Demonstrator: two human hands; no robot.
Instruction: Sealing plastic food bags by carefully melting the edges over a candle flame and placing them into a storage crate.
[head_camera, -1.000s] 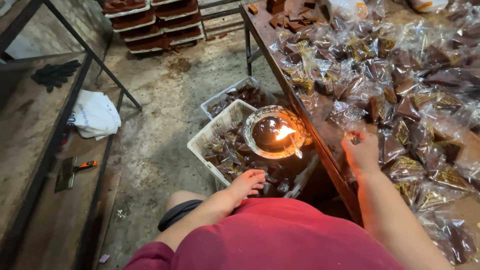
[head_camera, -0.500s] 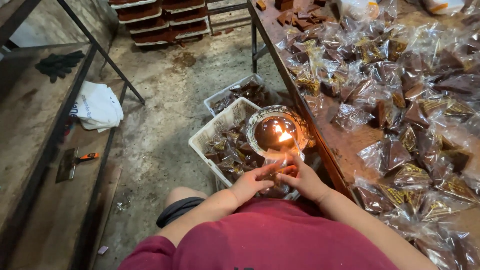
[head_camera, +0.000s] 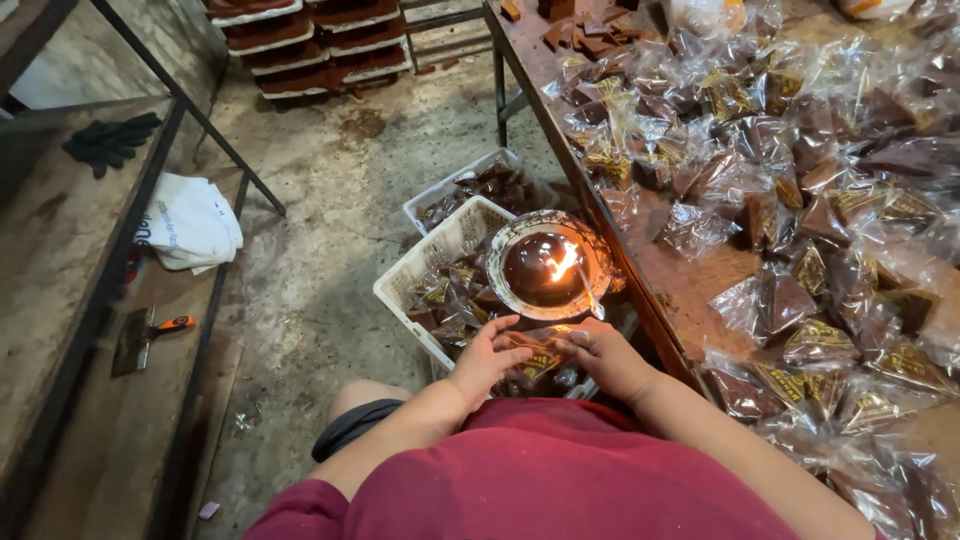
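Observation:
Both of my hands hold one clear plastic packet (head_camera: 540, 350) with a brown wedge inside. My left hand (head_camera: 487, 358) grips its left end and my right hand (head_camera: 605, 358) its right end. The packet sits just below a round metal bowl (head_camera: 545, 265) of dark liquid in which a small flame (head_camera: 563, 262) burns. The bowl rests at the edge of the wooden table (head_camera: 680, 285), above a white plastic basket (head_camera: 425, 265) filled with similar packets.
Several wrapped brown wedges (head_camera: 800, 190) cover the table on the right. A second white basket (head_camera: 460, 185) stands behind the first. On the left are a metal rack (head_camera: 150, 150), a white cloth (head_camera: 190, 225), dark gloves (head_camera: 110, 140) and an orange-handled scraper (head_camera: 150, 335). Stacked trays (head_camera: 300, 40) stand far back.
My right hand came off the table with a packet and met my left hand below the bowl. Both now hold the packet close to the flame.

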